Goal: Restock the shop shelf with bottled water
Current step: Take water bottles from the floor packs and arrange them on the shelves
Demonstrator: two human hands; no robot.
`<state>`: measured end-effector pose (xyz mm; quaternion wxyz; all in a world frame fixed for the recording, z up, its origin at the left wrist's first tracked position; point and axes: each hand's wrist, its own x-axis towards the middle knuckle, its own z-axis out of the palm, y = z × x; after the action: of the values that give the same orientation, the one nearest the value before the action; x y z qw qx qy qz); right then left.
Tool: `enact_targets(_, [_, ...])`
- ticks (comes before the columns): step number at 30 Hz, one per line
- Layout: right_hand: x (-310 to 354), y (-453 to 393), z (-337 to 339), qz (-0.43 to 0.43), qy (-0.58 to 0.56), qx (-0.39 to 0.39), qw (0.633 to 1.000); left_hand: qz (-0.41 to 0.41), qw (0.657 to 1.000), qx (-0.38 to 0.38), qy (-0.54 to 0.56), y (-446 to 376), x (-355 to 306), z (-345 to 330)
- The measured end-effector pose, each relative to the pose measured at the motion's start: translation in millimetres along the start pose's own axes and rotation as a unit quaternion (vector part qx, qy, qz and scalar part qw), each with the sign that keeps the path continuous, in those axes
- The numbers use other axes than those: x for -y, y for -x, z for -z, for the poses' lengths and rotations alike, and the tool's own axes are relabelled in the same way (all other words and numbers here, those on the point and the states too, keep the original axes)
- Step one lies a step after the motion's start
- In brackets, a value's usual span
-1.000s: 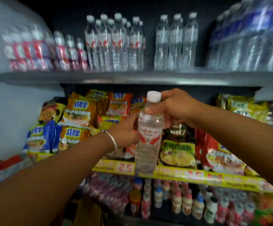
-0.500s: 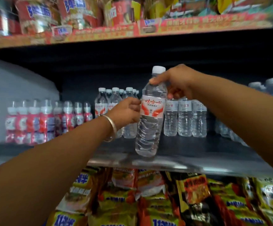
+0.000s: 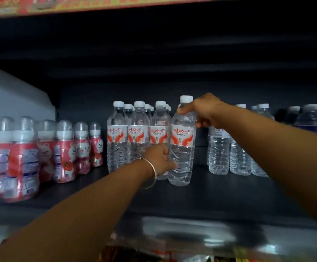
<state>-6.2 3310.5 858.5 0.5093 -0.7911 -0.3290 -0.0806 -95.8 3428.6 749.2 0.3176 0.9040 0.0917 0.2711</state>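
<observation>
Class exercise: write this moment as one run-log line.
step: placing | object: clear plastic water bottle with red-orange label upright on dark shelf | left hand: grips lower body | right hand: grips shoulder

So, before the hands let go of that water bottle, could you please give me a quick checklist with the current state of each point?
1. Base of the held bottle on the shelf: ok, it appears to be resting.
2. Bottle upright: ok.
3. In line with the matching red-label bottles: ok, it stands just right of the front row.
4. Label facing out: ok.
5. Right hand pinching near the cap, left hand gripping low: ok, both hold.
6. Gap to the plain bottles on the right: ok, apart.
</observation>
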Motion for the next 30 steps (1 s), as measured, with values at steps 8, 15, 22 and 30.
enact_targets(8, [-15, -32, -12, -0.011, 0.001, -0.003, 1.000, 0.011, 0.998, -0.045, -0.044, -30, 14, -19])
enact_targets(15, [-21, -42, -18, -0.017, 0.013, -0.012, 1.000, 0.004, 0.994, -0.059, -0.096, -42, 19, -27])
enact_targets(22, [-26, -39, -23, -0.006, 0.012, -0.033, 0.999, 0.010, 0.993, -0.062, -0.104, -43, 20, -28])
enact_targets(30, [-36, -7, -18, 0.008, -0.005, -0.046, 0.999, 0.039, 0.995, -0.016, -0.091, -24, 4, -15])
